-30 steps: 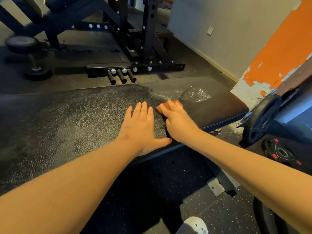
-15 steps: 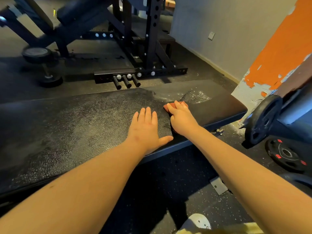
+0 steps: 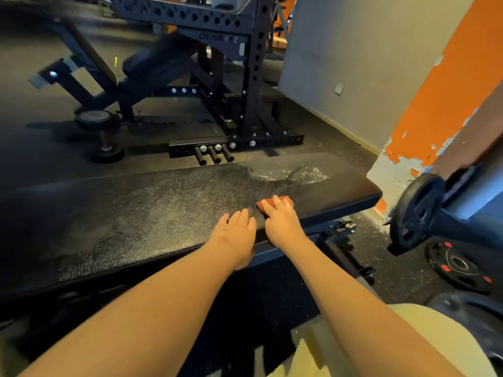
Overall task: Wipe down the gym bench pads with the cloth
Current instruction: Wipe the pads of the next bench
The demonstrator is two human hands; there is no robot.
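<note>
Right hand [image 3: 283, 224] is pressed flat on the reddish cloth [image 3: 263, 205] near the bench pad's [image 3: 136, 213] front edge, toward its right end — left hand [image 3: 238, 235] lies flat, fingers straight, just beside it, probably bracing for wiping.

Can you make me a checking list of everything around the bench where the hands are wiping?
Surface: black bench pad, bumpy, with a pale speckled patch near its far right end.
Job's things: reddish cloth lies on the pad, under the right hand's fingers.
Clutter: flat weight plate on the floor and an upright weight plate right of the bench; dumbbell on the floor beyond.
Hands: left hand flat on the pad, fingers straight; right hand presses the cloth beside it.
Cables: nothing seen.
Surroundings: black rack and incline bench behind; peeling orange wall at right.
</note>
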